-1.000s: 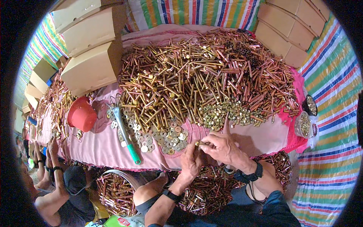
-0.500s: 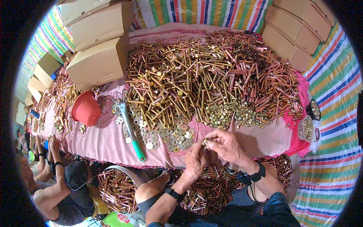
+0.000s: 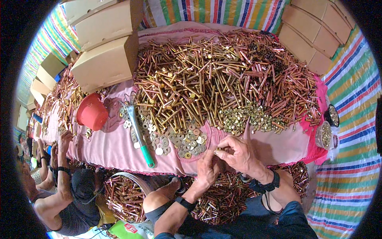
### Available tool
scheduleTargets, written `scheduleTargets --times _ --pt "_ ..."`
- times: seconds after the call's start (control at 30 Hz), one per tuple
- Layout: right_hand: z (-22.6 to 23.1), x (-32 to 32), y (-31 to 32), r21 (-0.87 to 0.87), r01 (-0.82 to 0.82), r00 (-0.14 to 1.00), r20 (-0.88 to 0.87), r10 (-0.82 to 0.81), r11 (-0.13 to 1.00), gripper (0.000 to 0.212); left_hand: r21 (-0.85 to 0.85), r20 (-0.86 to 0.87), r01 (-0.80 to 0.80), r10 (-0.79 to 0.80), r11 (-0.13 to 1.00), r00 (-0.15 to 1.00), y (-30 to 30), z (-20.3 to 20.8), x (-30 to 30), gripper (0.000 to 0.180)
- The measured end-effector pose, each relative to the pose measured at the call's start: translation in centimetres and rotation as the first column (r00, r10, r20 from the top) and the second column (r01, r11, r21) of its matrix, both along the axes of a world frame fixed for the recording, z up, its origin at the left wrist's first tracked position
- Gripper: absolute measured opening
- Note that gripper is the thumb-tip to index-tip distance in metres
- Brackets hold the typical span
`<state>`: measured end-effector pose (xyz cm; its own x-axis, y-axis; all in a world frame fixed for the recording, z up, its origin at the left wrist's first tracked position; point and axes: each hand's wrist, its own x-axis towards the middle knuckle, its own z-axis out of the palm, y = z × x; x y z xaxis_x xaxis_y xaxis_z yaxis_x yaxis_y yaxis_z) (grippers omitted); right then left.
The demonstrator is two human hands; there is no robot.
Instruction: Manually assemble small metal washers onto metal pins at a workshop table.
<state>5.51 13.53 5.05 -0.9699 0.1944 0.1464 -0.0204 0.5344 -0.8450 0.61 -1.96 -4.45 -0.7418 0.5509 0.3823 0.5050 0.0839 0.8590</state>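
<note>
My right hand [image 3: 238, 153] is closed, thumb and fingertips pinching a small brass-coloured nut [image 3: 218, 149]. Against it, my left hand [image 3: 207, 168] has its fingers curled together; whatever lies in them is hidden. Both are just over the near edge of the pink cloth [image 3: 278, 144]. Beyond my right hand is a heap of small brass-coloured nuts [image 3: 242, 119]. Flat round washers [image 3: 187, 142] lie beyond my left hand. Farther back spreads a big pile of long golden bolts [image 3: 187, 89], with coppery metal sleeves [image 3: 274, 59] toward the right.
A green-handled metal rake [image 3: 140, 137] and a red bucket [image 3: 92, 112] lie to the left. Cardboard boxes [image 3: 105, 63] are stacked at both back corners. Tubs of small parts [image 3: 325, 135] stand right. More bolts fill a container [image 3: 124, 199] below. A co-worker [image 3: 59, 199] sits left.
My hands stay together, with my right fingers turned slightly and less of the nut showing. At the left, the co-worker's hand has risen over the cloth. The whole view has shifted slightly.
</note>
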Motion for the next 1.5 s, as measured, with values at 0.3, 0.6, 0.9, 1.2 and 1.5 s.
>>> scheduleTargets --times 0.3,0.6,0.9,1.2,1.5 --pt "1.8 -0.3 -0.5 0.332 0.002 0.983 -0.175 0.06 0.943 0.019 0.013 0.131 0.007 -0.009 1.0 0.991 -0.1 0.6 0.2 0.049" --pt "1.0 -0.3 -0.4 0.181 0.007 0.993 -0.115 0.014 0.984 0.026 -0.007 0.138 -0.003 0.004 1.0 0.99 0.0 0.9 0.1 0.045" --pt "1.2 -0.2 -0.8 0.123 0.088 0.994 -0.08 -0.078 0.988 0.037 -0.025 0.21 0.016 -0.011 1.0 0.978 -0.1 2.5 0.3 0.036" --pt "2.2 0.0 -0.8 0.138 0.04 0.999 -0.01 -0.039 0.99 0.033 -0.114 0.239 0.021 0.006 0.993 0.971 -0.5 1.8 0.4 0.034" --pt "-0.8 -3.7 2.8 0.268 0.206 0.966 0.1 -0.24 0.941 0.029 -0.21 0.276 0.301 -0.239 0.93 0.931 -1.0 4.5 0.9 0.03"
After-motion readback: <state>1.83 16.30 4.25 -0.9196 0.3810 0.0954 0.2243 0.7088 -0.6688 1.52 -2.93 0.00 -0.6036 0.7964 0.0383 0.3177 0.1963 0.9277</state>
